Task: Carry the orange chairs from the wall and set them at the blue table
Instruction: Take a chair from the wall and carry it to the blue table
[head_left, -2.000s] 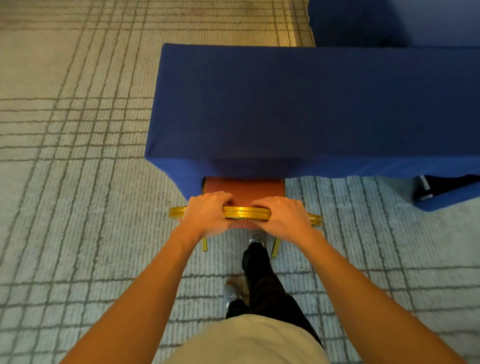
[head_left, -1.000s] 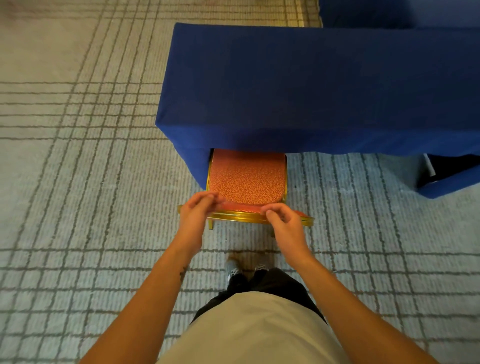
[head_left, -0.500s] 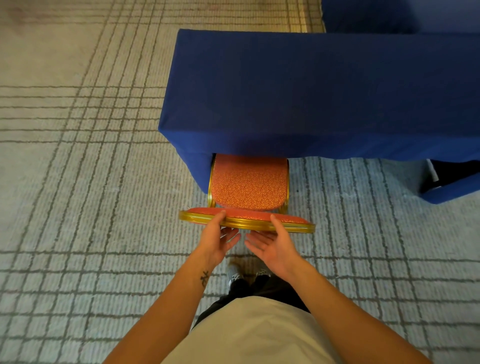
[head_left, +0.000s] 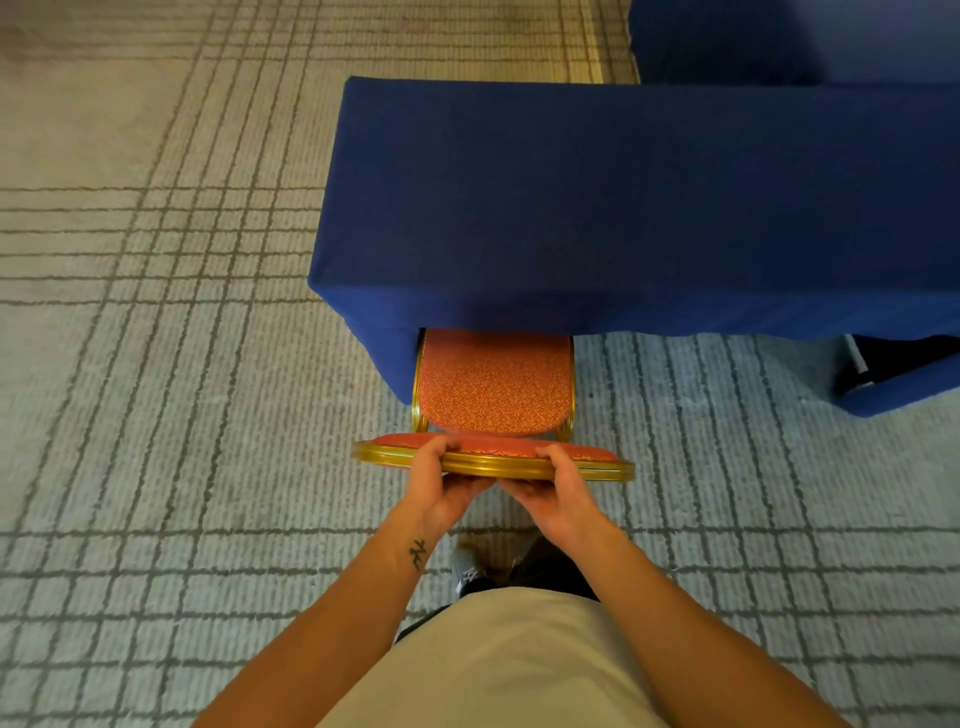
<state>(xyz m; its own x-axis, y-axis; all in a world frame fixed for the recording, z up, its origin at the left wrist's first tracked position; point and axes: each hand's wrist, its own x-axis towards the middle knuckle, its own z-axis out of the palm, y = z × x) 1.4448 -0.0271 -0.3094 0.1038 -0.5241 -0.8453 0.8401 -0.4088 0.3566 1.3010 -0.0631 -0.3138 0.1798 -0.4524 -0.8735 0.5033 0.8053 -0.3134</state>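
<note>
An orange chair (head_left: 493, 387) with a gold frame stands at the near left end of the blue table (head_left: 623, 208), its seat partly tucked under the blue cloth. My left hand (head_left: 441, 480) grips the gold top rail of the backrest from below, thumb over the top. My right hand (head_left: 558, 486) holds the same rail just to the right, in the same way. Both hands sit close together at the rail's middle.
Pale carpet (head_left: 156, 364) with grey grid lines spreads to the left and behind me. A second blue-covered table (head_left: 779, 36) stands at the far right. A dark object (head_left: 883, 364) lies under the table at the right. My feet (head_left: 467, 571) are just behind the chair.
My hands let go of the top of the backrest, drew back with open palms, and now grip the rail from underneath. More of the seat shows outside the table than at the start.
</note>
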